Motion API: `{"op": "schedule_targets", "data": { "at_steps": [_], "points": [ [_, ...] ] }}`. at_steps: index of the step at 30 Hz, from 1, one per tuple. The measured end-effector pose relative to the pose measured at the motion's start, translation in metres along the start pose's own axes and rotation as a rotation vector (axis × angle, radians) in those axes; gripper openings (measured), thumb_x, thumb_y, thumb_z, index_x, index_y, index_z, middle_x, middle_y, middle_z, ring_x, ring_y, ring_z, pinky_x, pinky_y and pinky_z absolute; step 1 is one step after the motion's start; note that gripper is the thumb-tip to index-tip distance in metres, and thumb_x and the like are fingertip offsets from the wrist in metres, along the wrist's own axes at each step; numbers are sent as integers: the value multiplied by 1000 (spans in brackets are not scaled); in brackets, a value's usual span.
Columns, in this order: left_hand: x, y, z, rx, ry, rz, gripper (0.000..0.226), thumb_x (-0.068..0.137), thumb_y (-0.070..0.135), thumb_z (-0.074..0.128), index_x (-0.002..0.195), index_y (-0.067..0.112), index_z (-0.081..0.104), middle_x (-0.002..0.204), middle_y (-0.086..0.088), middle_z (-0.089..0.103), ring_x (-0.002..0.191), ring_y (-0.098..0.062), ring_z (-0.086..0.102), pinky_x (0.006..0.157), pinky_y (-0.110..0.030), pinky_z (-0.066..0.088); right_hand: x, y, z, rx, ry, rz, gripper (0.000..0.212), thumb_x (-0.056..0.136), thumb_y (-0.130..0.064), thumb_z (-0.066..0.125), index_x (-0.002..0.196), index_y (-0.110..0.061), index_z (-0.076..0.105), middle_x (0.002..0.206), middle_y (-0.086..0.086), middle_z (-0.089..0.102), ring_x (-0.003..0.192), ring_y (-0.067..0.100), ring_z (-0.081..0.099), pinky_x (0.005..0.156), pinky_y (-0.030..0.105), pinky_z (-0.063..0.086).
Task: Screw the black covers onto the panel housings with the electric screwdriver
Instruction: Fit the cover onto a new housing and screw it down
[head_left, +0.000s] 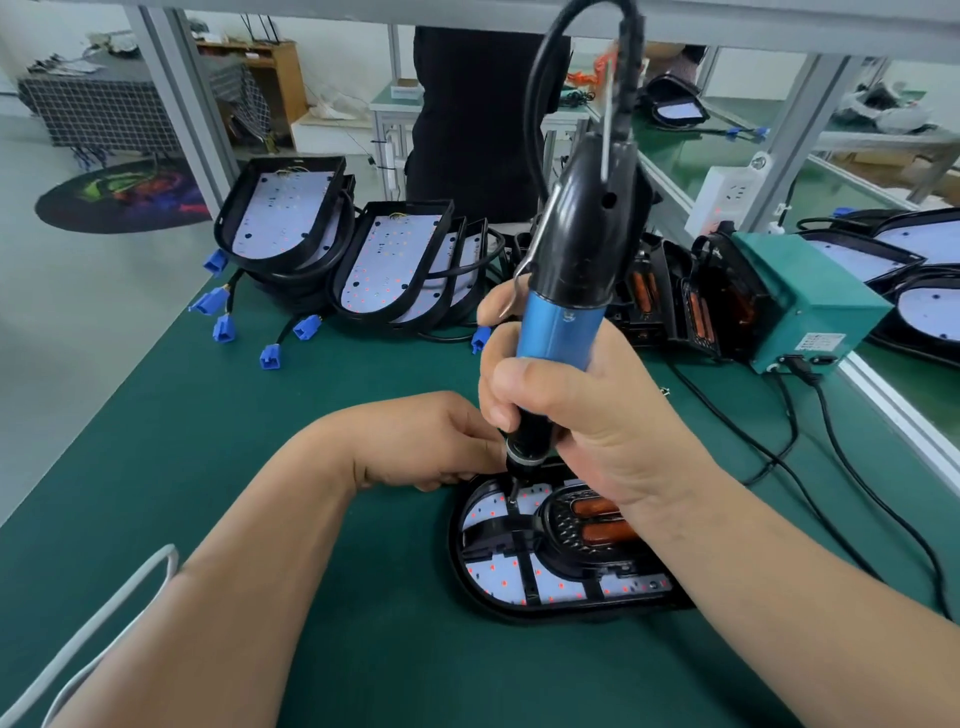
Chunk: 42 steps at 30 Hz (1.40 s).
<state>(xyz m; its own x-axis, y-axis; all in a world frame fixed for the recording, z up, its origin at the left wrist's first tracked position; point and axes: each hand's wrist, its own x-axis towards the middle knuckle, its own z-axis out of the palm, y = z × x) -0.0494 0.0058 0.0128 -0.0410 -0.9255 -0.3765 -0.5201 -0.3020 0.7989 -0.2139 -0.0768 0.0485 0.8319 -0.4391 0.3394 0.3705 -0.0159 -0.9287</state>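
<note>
Gripping the electric screwdriver (563, 317) by its blue barrel, the person's right hand (587, 410) has its grip wrapped tight round the tool, thumb laid across the front. It holds the tool nearly upright, the top leaning a little toward one o'clock. The panel housing (524, 605) lies flat on the green tabletop (249, 467), at about five o'clock from the middle of the view. The black cover (566, 561) sits inside it over a white board dotted with red, and two orange coils show through the cover's opening. The driver's bit comes down on a strut of that cover near the housing's eleven o'clock edge. The left hand (431, 441) rests at that same far rim, fingers curled in toward the nose of the tool. Its fingertips are hidden behind the driver, so I cannot tell whether that grip pinches anything or only steadies. Across the tabletop at eleven o'clock, two stacks of open housings (291, 223) lean on one another, with blue connectors (270, 357) trailing on black leads. At two o'clock stands a teal power box (810, 306) with black cables running from it, and a white power strip (727, 200) hangs just beyond. A white cable (104, 639) curves in at seven o'clock. Someone in black clothing (467, 119) stands behind the bench at twelve o'clock.
</note>
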Motion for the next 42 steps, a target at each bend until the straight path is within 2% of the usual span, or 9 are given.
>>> {"op": "schedule_targets", "data": {
  "at_steps": [7,10,16,19,22,25,30,36,42],
  "points": [
    [-1,3,1,-23,-16,7,40,105,34,65,73,10,60,61,8,35,54,-10,31,50,-22,29,-2,2,-6,91,-12,-74,49,82,4,61,126,-18,64,71,4,53,65,26,48,67,49,34],
    [-1,2,1,-57,-34,22,47,106,32,64,60,25,54,61,9,32,53,-10,29,49,-21,27,-2,0,-10,180,24,-114,47,78,0,62,123,-15,64,71,3,51,63,24,49,68,44,38],
    [1,-2,-1,-156,-40,30,40,105,33,65,68,22,54,63,9,35,54,-10,27,50,-21,24,2,-5,-22,212,368,-176,32,94,-11,73,124,-16,62,86,5,55,69,22,56,71,37,50],
    [11,-2,3,-451,77,15,25,109,23,56,102,7,73,69,4,49,55,-8,32,47,-17,27,5,-5,-39,415,565,-107,23,98,-25,70,117,-17,59,85,2,57,69,17,55,71,32,49],
    [26,4,9,-987,248,50,31,103,-8,38,122,-9,63,82,-7,56,59,-11,41,48,-19,32,3,-7,-61,556,672,-110,20,100,-26,66,116,-14,61,88,4,60,75,20,60,77,36,53],
    [33,7,11,-1280,219,79,43,94,-17,32,130,-17,54,88,-13,56,62,-11,47,48,-18,35,4,-7,-75,574,749,-148,20,103,-25,70,115,-12,59,88,7,64,80,24,69,83,42,60],
    [37,8,16,-1215,249,55,36,98,-16,36,125,-11,60,82,-10,66,53,-5,43,41,-14,31,3,2,-80,571,819,-137,25,102,-19,70,119,-9,54,83,7,65,71,20,68,75,36,62],
    [39,8,20,-1047,276,64,9,109,9,51,108,4,58,84,-5,72,49,-3,37,38,-13,28,1,8,-84,592,817,-132,28,101,-14,70,120,-11,50,81,4,60,62,14,57,65,31,54],
    [40,8,23,-1060,219,118,16,92,20,68,97,7,76,85,-3,68,51,-3,40,40,-12,29,2,9,-85,587,811,-169,27,100,-14,70,118,-11,51,81,3,60,62,14,57,66,32,54]
  ]
}}
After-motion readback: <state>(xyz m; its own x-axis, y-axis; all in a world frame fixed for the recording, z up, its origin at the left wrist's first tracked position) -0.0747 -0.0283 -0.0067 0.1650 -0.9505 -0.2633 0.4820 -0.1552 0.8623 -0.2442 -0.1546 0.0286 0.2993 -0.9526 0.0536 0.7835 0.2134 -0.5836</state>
